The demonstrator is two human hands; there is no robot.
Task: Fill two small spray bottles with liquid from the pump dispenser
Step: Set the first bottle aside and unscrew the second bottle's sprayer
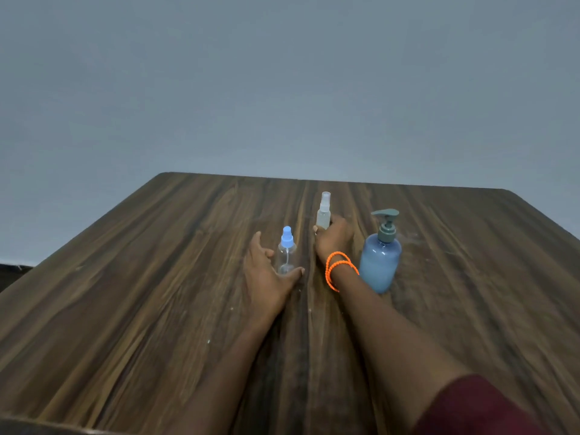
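Risk, tipping: I am judging the blue-capped spray bottle (287, 252) the likeliest to fall; it is light and narrow, looks nearly empty, and a nudge from my thumb before my fingers are round it could knock it over.
Risk, wrong order: both spray tops are still sitting on their bottles, so I am thinking nothing can go in until they come off; a cap could easily roll away across the wooden table (157, 277).
Risk, spill: the pump dispenser (380, 255) is standing just beside my right forearm, and I am guessing a careless pull back could bump it.
Left hand: my left hand (266, 271) is lying low on the table with fingers spread apart, cupping the base of the blue-capped bottle, thumb at its foot on the near right, holding nothing yet.
Right hand: my right hand (334, 238) is reaching further out and curling round the lower body of the white-capped spray bottle (324, 213), gripping it upright.
Arms: both forearms are stretching forward side by side; orange bead bands (339, 268) are circling my right wrist.
Where things are standing: blue-capped bottle nearest the centre, white-capped one behind it to the right, dispenser further right, its blue liquid filling most of the body.
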